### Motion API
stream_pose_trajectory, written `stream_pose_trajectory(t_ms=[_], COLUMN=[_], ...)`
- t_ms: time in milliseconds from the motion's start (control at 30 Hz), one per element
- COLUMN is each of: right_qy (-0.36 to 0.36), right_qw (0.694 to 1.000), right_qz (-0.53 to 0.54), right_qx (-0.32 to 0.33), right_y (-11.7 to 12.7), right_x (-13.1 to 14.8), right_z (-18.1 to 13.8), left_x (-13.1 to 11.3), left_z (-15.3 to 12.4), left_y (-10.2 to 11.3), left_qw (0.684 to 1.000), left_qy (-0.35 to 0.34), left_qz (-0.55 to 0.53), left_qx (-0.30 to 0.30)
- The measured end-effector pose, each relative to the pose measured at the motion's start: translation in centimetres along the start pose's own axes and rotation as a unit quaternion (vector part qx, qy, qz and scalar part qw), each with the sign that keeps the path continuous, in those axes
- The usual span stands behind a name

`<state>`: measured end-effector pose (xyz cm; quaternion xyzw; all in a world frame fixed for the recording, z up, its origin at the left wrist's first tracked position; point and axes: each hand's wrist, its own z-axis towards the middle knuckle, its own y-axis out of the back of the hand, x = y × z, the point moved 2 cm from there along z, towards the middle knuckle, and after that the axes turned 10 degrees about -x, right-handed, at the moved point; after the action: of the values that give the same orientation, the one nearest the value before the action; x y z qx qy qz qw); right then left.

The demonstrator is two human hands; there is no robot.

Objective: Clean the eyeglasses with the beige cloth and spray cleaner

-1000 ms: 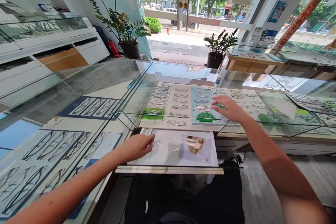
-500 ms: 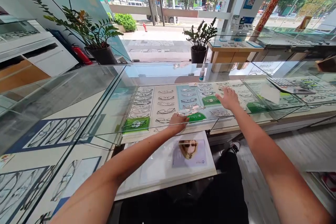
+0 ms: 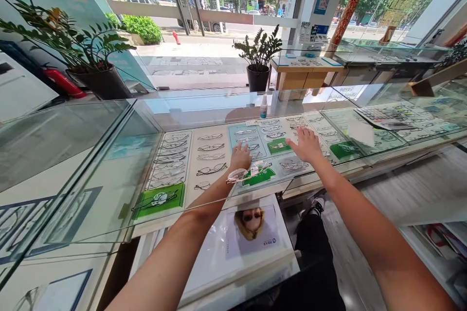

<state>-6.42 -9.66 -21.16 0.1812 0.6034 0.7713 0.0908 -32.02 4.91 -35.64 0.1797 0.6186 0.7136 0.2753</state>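
Observation:
A thin-framed pair of eyeglasses (image 3: 238, 176) lies on the glass counter top (image 3: 189, 102), near its front edge. Just beyond the frame is my left hand (image 3: 241, 156), fingers stretched out over the glass, with its wrist close to the glasses. Nothing shows in that hand. My right hand (image 3: 306, 146) rests on the counter further right, its fingers spread and holding nothing. Below the glass, rows of eyeglasses (image 3: 211, 169) are laid out, along with green cards (image 3: 158, 200) and a pale blue tray (image 3: 233, 132).
A small spray bottle (image 3: 263, 108) stands on the counter beyond my hands. To the right lies a calculator-like keypad (image 3: 386, 117). An open drawer (image 3: 215, 277) with a portrait card (image 3: 251, 233) juts out below. Potted plants (image 3: 258, 77) stand past the counter.
My left hand has reached forward from the counter's front edge, and its curled fingers have straightened. The eyeglasses now lie beside its wrist. My right hand stays spread on the glass; the view has shifted right.

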Motion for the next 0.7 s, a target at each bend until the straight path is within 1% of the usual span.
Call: stream_pose_trajectory(t_ms=[200,367,533,700], right_qy=[-0.002,0.002,0.000,-0.003], right_qw=[1.000,1.000,1.000,1.000], right_qz=[0.000,0.000,-0.003,0.003], right_qx=[0.000,-0.002,-0.003,0.000], right_y=[0.3,0.1,0.0,0.1], right_x=[0.3,0.3,0.3,0.6], right_z=[-0.1,-0.1,0.1,0.0], left_x=[-0.9,-1.0,-1.0,-1.0], left_z=[1.8,2.5,1.8,0.0], left_y=[-1.5,-1.7,-0.6,1.6], left_qw=[0.999,0.998,0.998,0.997], left_qy=[0.027,0.030,0.020,-0.002], left_qz=[0.028,0.041,0.056,0.065], left_qx=[0.024,0.031,0.007,-0.039])
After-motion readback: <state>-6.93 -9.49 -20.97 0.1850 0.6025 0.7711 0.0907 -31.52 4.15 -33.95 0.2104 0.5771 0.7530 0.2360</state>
